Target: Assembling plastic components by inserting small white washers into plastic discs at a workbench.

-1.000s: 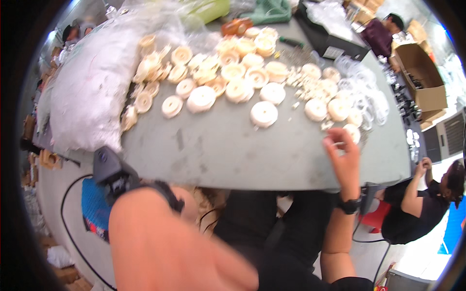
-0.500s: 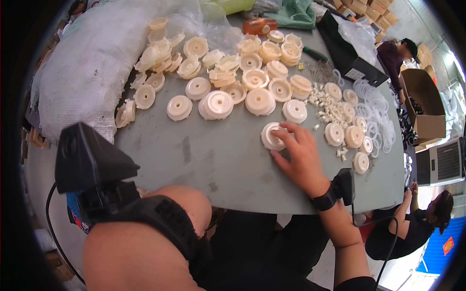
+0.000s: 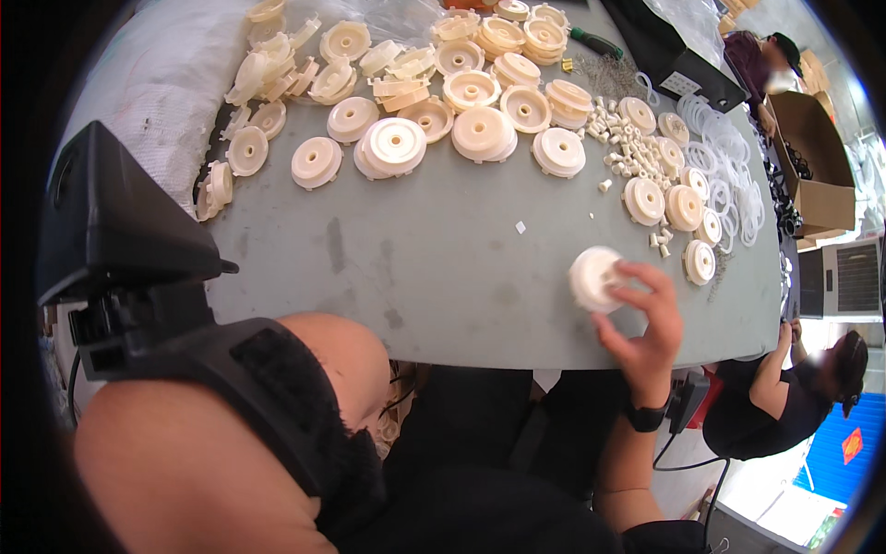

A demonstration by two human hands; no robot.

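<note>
In the head view, a cream plastic disc [image 3: 593, 277] is held at the near edge of the grey table [image 3: 443, 268] by the right hand [image 3: 646, 323], whose fingers [image 3: 637, 297] are closed around the disc's rim. The left hand itself is not seen; only the left forearm [image 3: 212, 452] fills the lower left, with a black strap [image 3: 277, 397] wrapped around it and a black device [image 3: 120, 231] mounted above. Many more discs [image 3: 392, 148] are spread across the far half of the table, with small white cylinders [image 3: 628, 148] and thin white rings [image 3: 729, 166] to the right. A cardboard box [image 3: 812, 157] stands beyond the table's right end, and another person [image 3: 794, 406] is seated low at the right.
</note>
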